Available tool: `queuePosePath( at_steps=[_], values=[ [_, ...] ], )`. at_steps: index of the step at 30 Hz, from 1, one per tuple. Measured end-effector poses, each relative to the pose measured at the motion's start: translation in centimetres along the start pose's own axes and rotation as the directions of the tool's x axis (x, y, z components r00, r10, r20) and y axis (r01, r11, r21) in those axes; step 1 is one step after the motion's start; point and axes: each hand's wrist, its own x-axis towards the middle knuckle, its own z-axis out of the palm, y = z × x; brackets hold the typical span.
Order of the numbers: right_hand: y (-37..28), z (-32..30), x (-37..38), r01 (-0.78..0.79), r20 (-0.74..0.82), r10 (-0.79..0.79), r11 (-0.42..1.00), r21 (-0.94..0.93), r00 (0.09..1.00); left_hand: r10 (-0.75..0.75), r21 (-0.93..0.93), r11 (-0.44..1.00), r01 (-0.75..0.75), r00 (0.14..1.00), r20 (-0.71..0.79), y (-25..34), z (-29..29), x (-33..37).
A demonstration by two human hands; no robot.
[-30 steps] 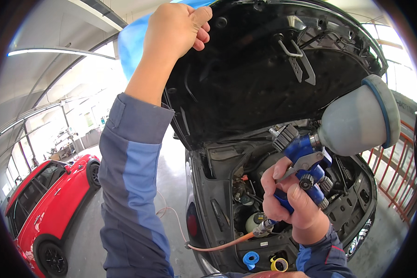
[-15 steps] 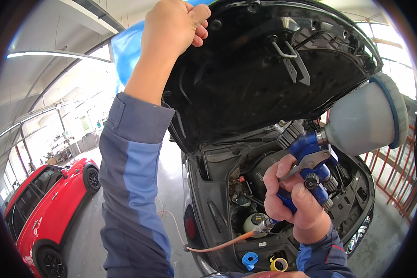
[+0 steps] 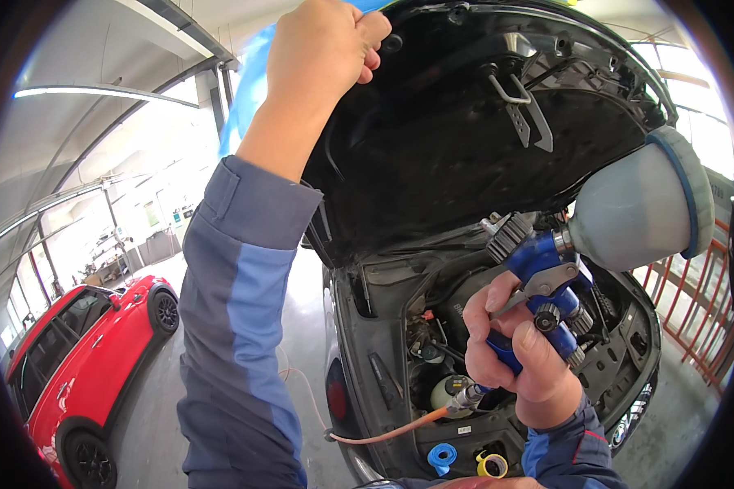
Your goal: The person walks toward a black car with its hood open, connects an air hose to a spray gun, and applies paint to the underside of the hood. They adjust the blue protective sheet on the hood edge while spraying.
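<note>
My left hand (image 3: 318,61) is raised at the left edge of a black car hood (image 3: 432,147), fingers curled closed. What they grip is hidden. Blue plastic film (image 3: 249,94) hangs beside and behind that wrist. Lower right, my right hand (image 3: 526,359) is wrapped round the handle of a blue spray gun (image 3: 534,254). Its translucent cup (image 3: 628,208), with a grey lid, points to the upper right and looks partly filled. An orange air hose (image 3: 408,429) joins the gun's handle by a metal coupling.
Below the propped hood lies the open engine bay (image 3: 444,326). A blue tape roll (image 3: 442,458) and a yellow tape roll (image 3: 492,465) rest on its front edge. At left stands a red car (image 3: 86,350); red railings (image 3: 693,310) run along the right.
My left hand has shifted slightly right and down in the view, and less blue film shows. The hood also sits slightly further right. My right hand and the spray gun are nearly still.
</note>
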Motion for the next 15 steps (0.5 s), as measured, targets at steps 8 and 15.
queuePosePath(
  at_steps=[8, 15],
  values=[
    [0.6, -0.3, -0.2, -0.008, -0.016, 0.008, 1.0, 0.007, 1.0, -0.082, -0.014, 0.996, 0.083, 0.996, 0.021, -2.6, -1.5, -1.6],
    [0.0, -0.5, -0.8, -0.006, -0.036, 0.006, 1.0, -0.001, 0.999, 0.085, 0.009, 0.996, -0.085, 0.996, -0.008, -0.1, 0.2, 0.4]
  ],
)
